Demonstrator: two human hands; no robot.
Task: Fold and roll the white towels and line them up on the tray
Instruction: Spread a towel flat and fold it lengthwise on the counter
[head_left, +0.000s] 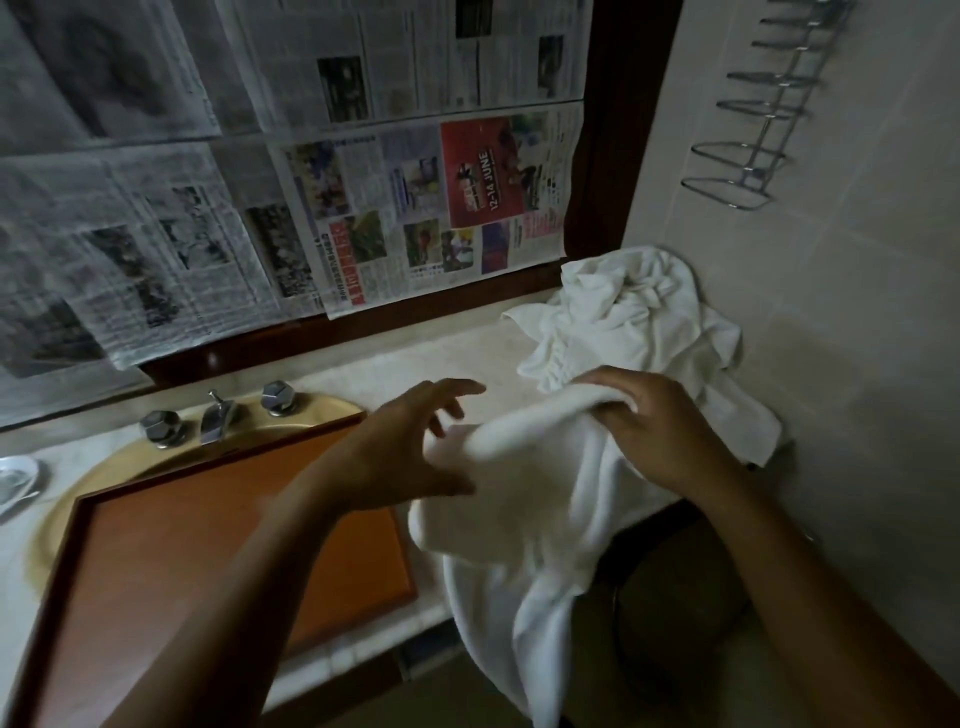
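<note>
Above the pale counter (415, 358) under hanging newspapers (363, 208), right hand (670, 431) grips a towel (530, 514); left hand (410, 452) spreads wide.

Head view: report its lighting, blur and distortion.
Head view: dim overall, darkest at the lower right. Head view: motion blur smears the left hand and the towel beside it; the right hand gripping that towel looks sharper. Head view: wide-angle bowing curves the newspaper edges, softest at far left.
</note>
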